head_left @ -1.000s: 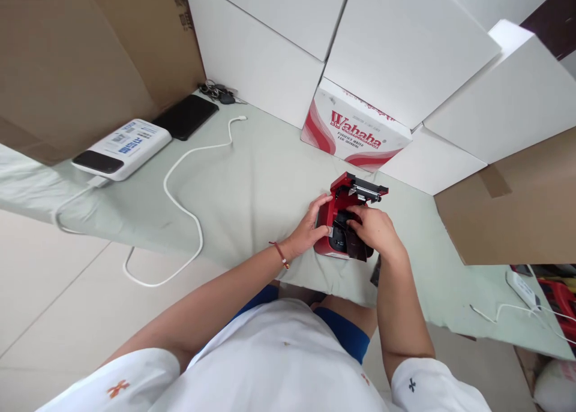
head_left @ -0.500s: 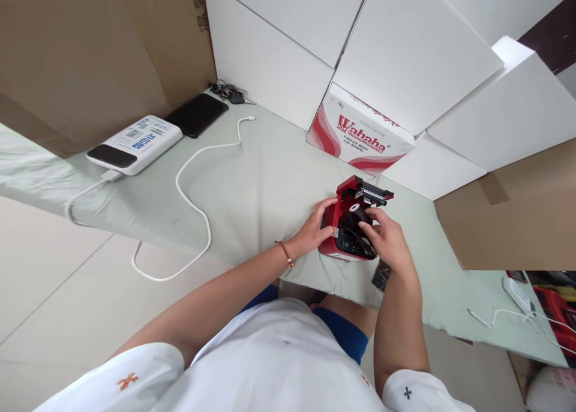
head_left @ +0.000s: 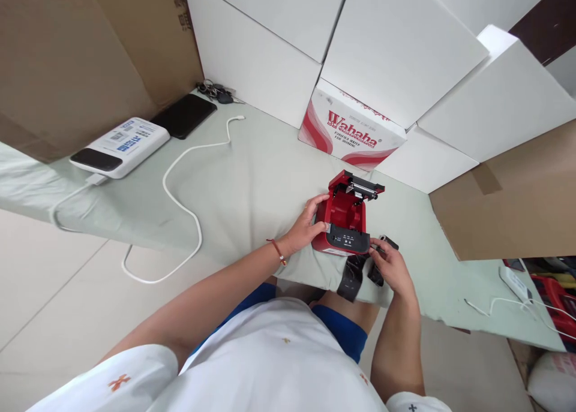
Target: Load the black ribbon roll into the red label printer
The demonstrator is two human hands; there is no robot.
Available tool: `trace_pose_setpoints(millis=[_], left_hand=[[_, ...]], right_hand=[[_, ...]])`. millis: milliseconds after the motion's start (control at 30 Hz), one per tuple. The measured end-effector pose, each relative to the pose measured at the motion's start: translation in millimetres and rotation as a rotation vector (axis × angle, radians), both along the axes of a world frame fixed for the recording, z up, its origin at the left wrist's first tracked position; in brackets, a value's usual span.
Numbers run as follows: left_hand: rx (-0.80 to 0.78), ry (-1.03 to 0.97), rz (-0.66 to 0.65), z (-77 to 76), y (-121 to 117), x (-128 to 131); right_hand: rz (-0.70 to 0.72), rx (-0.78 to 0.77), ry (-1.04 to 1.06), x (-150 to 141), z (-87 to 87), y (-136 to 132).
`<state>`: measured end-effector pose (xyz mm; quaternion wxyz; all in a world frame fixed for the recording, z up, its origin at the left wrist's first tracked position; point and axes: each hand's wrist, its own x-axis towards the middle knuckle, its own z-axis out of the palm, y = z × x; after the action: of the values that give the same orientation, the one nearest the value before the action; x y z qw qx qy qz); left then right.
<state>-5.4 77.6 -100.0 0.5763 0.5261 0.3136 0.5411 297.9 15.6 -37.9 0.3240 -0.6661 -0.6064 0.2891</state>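
Note:
A small red label printer (head_left: 320,239) stands on the cloth-covered table with its lid (head_left: 357,185) raised. Its red inner bay is bare, and a black panel with small buttons runs along the front. My left hand (head_left: 306,225) grips the printer's left side, thumb at the front corner. Just off the front right corner, my right hand (head_left: 390,264) has its fingers closed on a black label roll (head_left: 389,242), partly hidden by them. A black strip (head_left: 351,278) hangs in front of the printer toward the table edge. Where the strip joins the roll is unclear.
At the left lie a white power bank (head_left: 123,148), a black phone (head_left: 185,116), keys (head_left: 218,92) and a white cable (head_left: 166,184). A Wahaba carton (head_left: 351,127) and white boxes (head_left: 400,46) stand behind the printer. A brown carton (head_left: 508,205) is at the right.
The black roll has come out of the printer's bay, moving right and toward me with my right hand. A black strip now shows in front of the printer. My left hand stays on it.

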Motion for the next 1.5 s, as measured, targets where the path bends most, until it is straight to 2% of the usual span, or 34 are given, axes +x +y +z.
trace_pose_setpoints(millis=[100,233,367,433,467,533,633,733,800,833,900,1000,1100,1167,1300,1500], left_hand=[[-0.005,0.0,-0.012,0.1,-0.2,-1.2],[-0.002,-0.013,-0.024,1.3,-0.4,-2.3],[-0.002,-0.022,-0.027,2.9,-0.5,-2.3],[-0.003,-0.023,-0.024,3.7,-0.8,-2.4],[-0.002,-0.023,-0.022,4.2,-1.0,-2.5],[-0.001,-0.021,-0.019,4.9,-1.4,-2.9],[0.003,-0.017,-0.014,5.6,-2.0,-3.3],[0.002,-0.016,-0.01,5.6,-2.1,-3.1],[0.001,-0.018,-0.013,5.4,-1.8,-2.6],[0.001,-0.019,-0.015,5.4,-1.6,-2.2],[0.003,-0.021,-0.018,5.2,-1.0,-1.6],[0.009,-0.018,-0.013,4.8,0.0,-1.0],[0.018,-0.005,-0.001,3.4,0.6,-1.0],[0.025,0.007,0.007,1.8,0.9,-0.9],[0.048,0.033,0.027,-2.6,1.9,0.3],[0.116,0.081,0.067,-2.7,0.0,1.7]], right_hand=[[-0.1,0.053,-0.077,7.7,-13.6,3.5],[-0.23,0.099,-0.181,27.6,-21.3,10.4],[-0.234,0.079,-0.207,33.6,-26.2,12.2],[-0.208,0.039,-0.187,33.0,-18.9,6.8],[-0.187,0.008,-0.17,33.1,-10.4,2.1],[-0.126,-0.069,-0.132,35.0,17.2,-10.4],[0.049,-0.189,-0.096,38.4,76.5,-30.7],[0.243,-0.156,-0.082,30.7,128.0,-38.9],[0.331,-0.105,-0.055,14.5,143.3,-31.4],[0.358,-0.097,-0.048,3.2,144.3,-23.9],[0.376,-0.105,-0.062,-23.7,135.2,-3.5],[0.375,-0.083,-0.179,-65.0,107.4,30.8],[0.356,-0.04,-0.315,-94.1,83.1,58.2],[0.347,-0.018,-0.362,-105.1,74.2,70.3],[0.339,-0.001,-0.439,-116.5,67.5,83.2],[0.324,0.012,-0.434,-126.1,64.4,85.1]])
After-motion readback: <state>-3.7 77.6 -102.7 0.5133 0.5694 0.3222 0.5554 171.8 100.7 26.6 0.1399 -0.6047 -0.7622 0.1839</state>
